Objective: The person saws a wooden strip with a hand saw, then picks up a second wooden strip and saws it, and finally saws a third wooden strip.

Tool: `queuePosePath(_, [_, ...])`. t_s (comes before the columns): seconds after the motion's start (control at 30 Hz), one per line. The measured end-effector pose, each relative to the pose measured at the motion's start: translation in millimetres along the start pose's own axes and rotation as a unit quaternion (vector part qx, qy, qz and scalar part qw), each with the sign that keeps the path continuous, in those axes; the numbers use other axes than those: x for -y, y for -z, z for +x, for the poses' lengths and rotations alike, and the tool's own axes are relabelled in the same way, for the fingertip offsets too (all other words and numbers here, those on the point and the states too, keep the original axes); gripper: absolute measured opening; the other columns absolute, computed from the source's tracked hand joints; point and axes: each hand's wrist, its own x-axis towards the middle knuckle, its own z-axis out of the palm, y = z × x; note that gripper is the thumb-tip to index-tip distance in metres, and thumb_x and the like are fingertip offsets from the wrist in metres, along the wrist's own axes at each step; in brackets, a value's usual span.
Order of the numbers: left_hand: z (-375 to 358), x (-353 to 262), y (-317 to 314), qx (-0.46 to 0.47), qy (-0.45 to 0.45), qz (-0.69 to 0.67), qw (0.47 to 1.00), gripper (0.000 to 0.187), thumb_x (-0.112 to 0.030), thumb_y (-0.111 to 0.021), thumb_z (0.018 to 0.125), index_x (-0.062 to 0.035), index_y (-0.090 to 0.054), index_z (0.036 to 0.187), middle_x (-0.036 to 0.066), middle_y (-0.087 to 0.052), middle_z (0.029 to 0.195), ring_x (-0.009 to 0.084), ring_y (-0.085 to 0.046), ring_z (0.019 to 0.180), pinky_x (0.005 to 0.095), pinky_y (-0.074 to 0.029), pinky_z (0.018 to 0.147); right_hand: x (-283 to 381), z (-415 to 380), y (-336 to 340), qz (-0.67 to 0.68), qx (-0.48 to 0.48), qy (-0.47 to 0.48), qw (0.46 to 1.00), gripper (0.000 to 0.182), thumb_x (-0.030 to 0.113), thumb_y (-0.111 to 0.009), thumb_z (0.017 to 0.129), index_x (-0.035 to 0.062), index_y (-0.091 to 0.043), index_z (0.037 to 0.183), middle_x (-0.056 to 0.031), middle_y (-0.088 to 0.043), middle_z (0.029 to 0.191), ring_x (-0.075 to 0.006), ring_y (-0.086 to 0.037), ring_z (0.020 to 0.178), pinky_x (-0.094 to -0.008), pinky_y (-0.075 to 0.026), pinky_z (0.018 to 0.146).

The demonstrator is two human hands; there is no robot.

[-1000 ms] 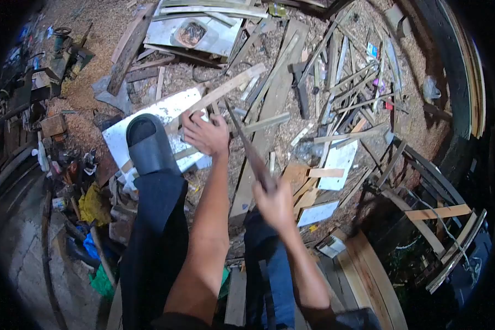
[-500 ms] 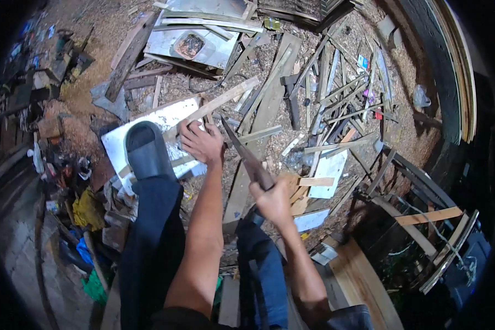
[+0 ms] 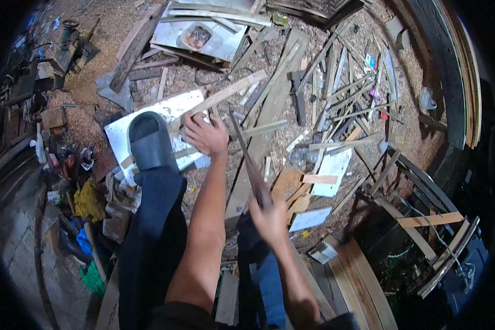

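My left hand (image 3: 206, 135) is closed over a pale wooden strip (image 3: 236, 89), pressing it down above a white board (image 3: 121, 131). In my right hand (image 3: 269, 219) is the handle end of a handsaw (image 3: 251, 168), its brown blade pointing forward and seen nearly edge-on. The blade's far end lies just right of my left hand, close to the wood. My left foot in a dark slide sandal (image 3: 151, 144) rests on the white board, left of that hand.
A hammer-like tool (image 3: 298, 96) lies ahead on a long plank. Scattered wood strips (image 3: 346, 110) cover the ground to the right. A container of nails (image 3: 196, 37) sits on a board at the back. A wooden frame (image 3: 418, 236) stands at the right.
My right hand has drawn back toward me with the saw, and the blade now looks narrower. My left hand stays on the wooden strip. The view has shifted slightly.
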Motion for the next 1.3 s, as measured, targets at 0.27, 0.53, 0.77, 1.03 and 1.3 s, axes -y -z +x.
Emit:
queuePosePath(0.27, [0,0,-4,-0.019,-0.024,-0.013,0.999,0.026,-0.023,-0.060,0.077,-0.0088,-0.047,0.094,0.012,-0.044,0.125,0.0343,-0.043,0.112,0.0467,-0.031,0.089,7,62,-30,0.042,0.056,-0.076,0.995,0.026,0.016,-0.062,0.078,-0.0076,-0.056,0.071,-0.0124,-0.047,0.053,-0.0133,-0.049,0.051,-0.0348,-0.041,0.049])
queuePosePath(0.53, [-1,1,-3,0.005,-0.021,0.000,1.000,0.023,-0.024,-0.058,0.078,-0.0094,-0.048,0.093,0.012,-0.044,0.126,0.0333,-0.042,0.109,0.0450,-0.030,0.088,-17,25,-10,0.010,0.028,-0.044,0.999,0.026,0.019,-0.065,0.077,-0.0065,-0.062,0.077,-0.0188,-0.055,0.055,-0.0238,-0.063,0.052,-0.0379,-0.046,0.052])
queuePosePath(0.77, [-6,4,7,0.005,-0.012,0.012,1.000,0.023,-0.025,-0.058,0.078,-0.0099,-0.049,0.092,0.011,-0.044,0.126,0.0326,-0.042,0.111,0.0445,-0.031,0.087,6,-37,13,0.116,0.006,-0.056,0.992,0.024,0.018,-0.063,0.080,-0.0067,-0.064,0.081,-0.0127,-0.060,0.057,-0.0224,-0.064,0.050,-0.0333,-0.049,0.049])
queuePosePath(1.03, [-1,1,-1,0.022,-0.009,-0.001,1.000,0.021,-0.026,-0.058,0.079,-0.0096,-0.048,0.089,0.013,-0.043,0.127,0.0328,-0.041,0.112,0.0456,-0.030,0.089,-29,-5,-6,0.096,-0.035,0.154,0.983,0.021,0.014,-0.060,0.083,-0.0052,-0.064,0.091,-0.0193,-0.065,0.066,-0.0209,-0.070,0.062,-0.0345,-0.052,0.056])
queuePosePath(1.3, [-1,-1,-2,0.041,-0.009,0.008,0.999,0.024,-0.028,-0.057,0.079,-0.0088,-0.046,0.090,0.013,-0.041,0.129,0.0341,-0.041,0.109,0.0469,-0.030,0.090,-18,-22,1,0.110,0.006,-0.018,0.994,0.015,0.012,-0.063,0.076,-0.0025,-0.066,0.078,-0.0099,-0.061,0.058,-0.0143,-0.060,0.052,-0.0316,-0.047,0.051])
